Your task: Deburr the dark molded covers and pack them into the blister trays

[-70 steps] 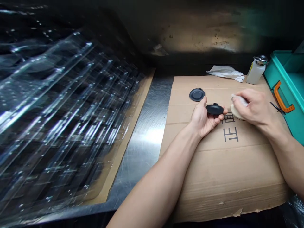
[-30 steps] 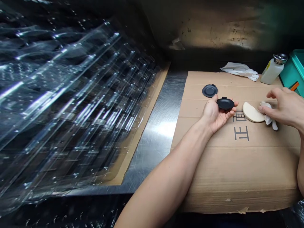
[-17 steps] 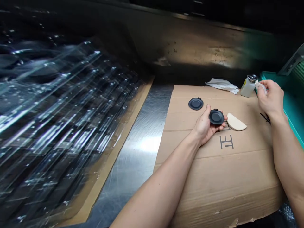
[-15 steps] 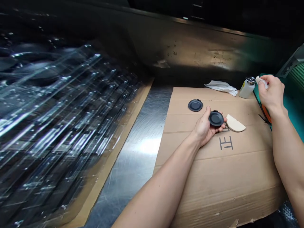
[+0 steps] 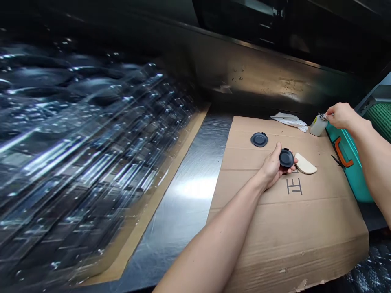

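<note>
My left hand (image 5: 274, 167) holds a small round black lid-like part (image 5: 286, 157) above the cardboard, thumb at its left edge and fingers beneath. Just right of it lies a cream half-round pad (image 5: 306, 164). A similar black part (image 5: 259, 139) rests on the cardboard further back. At the back right, my right hand (image 5: 339, 115) is closed at the metal top of a small translucent bottle (image 5: 318, 125). The fingers hide most of what they grip; the white wad seen earlier is barely visible there.
Cardboard (image 5: 287, 228) covers the metal bench (image 5: 186, 195). White gloves (image 5: 290, 121) lie behind. A teal case (image 5: 354, 162) with an orange handle (image 5: 342, 152) and dark-tipped tool (image 5: 337, 160) are at right. Clear plastic trays (image 5: 91, 154) fill the left side.
My right hand has moved down to the bottle's top with the white wad. My left hand still holds the black part, now slightly more tilted. The camera view has shifted.
</note>
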A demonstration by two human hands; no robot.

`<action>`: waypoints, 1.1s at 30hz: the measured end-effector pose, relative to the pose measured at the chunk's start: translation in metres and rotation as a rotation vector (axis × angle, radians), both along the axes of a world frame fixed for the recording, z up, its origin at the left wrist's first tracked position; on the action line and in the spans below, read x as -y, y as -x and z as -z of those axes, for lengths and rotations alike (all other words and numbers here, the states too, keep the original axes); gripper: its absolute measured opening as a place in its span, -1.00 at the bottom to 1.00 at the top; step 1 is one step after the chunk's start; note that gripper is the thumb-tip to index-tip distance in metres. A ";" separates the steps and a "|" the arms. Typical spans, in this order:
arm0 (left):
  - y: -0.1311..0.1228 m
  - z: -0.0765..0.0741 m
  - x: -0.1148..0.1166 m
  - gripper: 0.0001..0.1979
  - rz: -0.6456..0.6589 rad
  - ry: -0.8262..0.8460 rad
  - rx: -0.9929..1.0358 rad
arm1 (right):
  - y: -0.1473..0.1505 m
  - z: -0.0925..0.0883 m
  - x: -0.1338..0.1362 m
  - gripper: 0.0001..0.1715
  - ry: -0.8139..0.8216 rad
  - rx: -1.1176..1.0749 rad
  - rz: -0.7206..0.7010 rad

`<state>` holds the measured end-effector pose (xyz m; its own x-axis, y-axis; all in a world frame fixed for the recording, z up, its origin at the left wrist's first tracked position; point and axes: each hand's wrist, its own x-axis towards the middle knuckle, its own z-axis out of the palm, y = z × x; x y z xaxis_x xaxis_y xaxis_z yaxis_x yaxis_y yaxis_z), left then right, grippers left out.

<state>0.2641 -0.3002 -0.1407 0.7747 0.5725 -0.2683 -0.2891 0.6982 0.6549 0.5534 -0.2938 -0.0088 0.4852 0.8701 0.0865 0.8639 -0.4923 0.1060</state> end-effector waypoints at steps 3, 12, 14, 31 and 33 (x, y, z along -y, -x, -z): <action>0.001 -0.003 0.000 -0.48 0.000 0.016 -0.003 | 0.004 -0.017 0.004 -0.74 0.017 -0.007 -0.004; -0.007 0.002 -0.002 -0.47 -0.115 0.070 0.044 | 0.126 0.039 0.073 -0.68 -0.481 -0.377 -0.379; -0.010 0.005 -0.001 -0.47 -0.140 0.059 0.053 | 0.147 0.067 0.079 -0.71 -0.423 -0.470 -0.442; -0.018 0.031 0.008 -0.61 -0.338 -0.173 -0.098 | 0.176 0.124 0.062 -0.78 -0.581 -0.408 -0.261; -0.019 0.030 0.009 -0.62 -0.365 -0.181 -0.087 | 0.178 0.124 0.064 -0.77 -0.573 -0.439 -0.289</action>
<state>0.2830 -0.3088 -0.1707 0.4912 0.8492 -0.1936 -0.4341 0.4314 0.7909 0.3754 -0.3577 -0.1331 0.3397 0.8451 0.4129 0.8703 -0.1159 -0.4788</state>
